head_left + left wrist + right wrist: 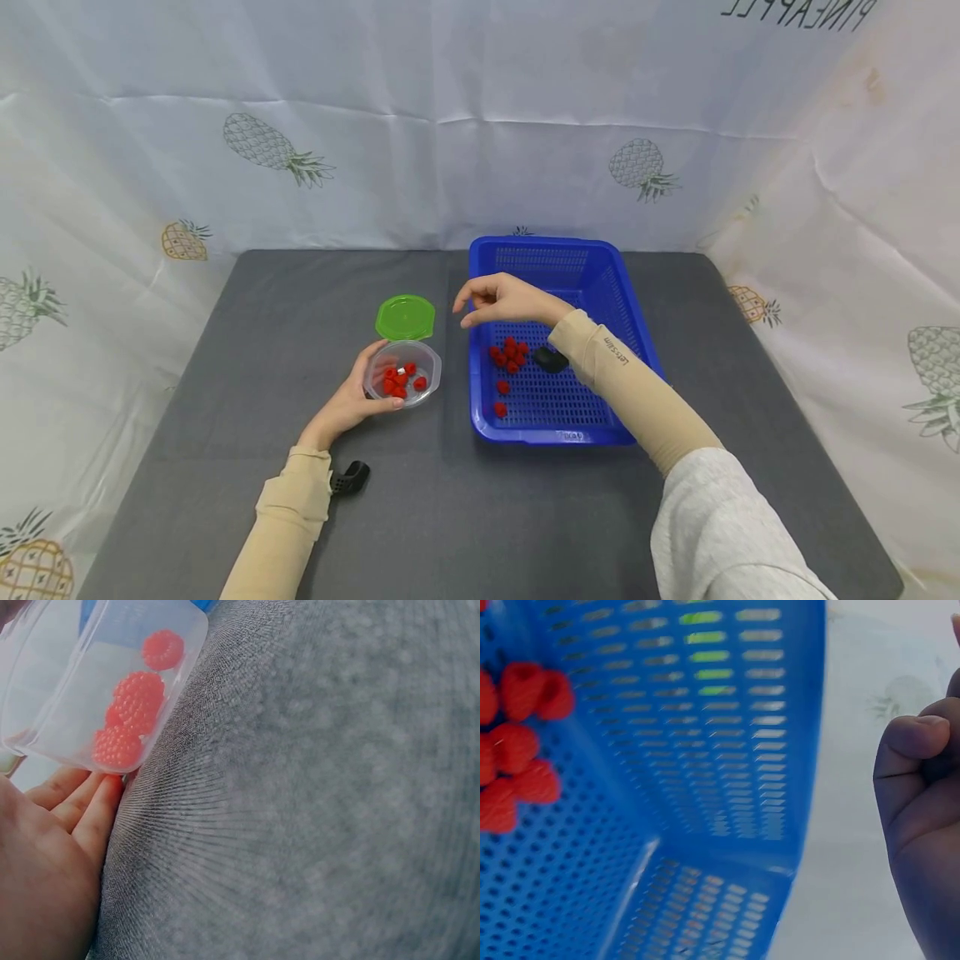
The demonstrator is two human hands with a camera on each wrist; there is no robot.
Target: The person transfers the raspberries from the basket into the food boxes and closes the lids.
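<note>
My left hand [348, 404] grips a clear plastic tub [429, 360] at its left side, thumb along the near side and fingers toward the far side. Inside the tub lie several red raspberries [137, 703]. Just beyond it is a green lid [406, 317], flat on the table. My right hand [513, 300] hovers over the left rim of a blue basket [482, 425], fingers loosely bent, and nothing shows between them. More raspberries [510, 357] lie inside the basket along its left side, most of them clustered and a couple apart toward the near end.
A dark grey cloth covers the table [247, 400]. White pineapple-print curtains [420, 175] hang behind it and at both sides. A black wrist device [351, 477] sits by the left wrist, another [551, 360] under the right wrist. The basket's perforated walls stand up around its floor.
</note>
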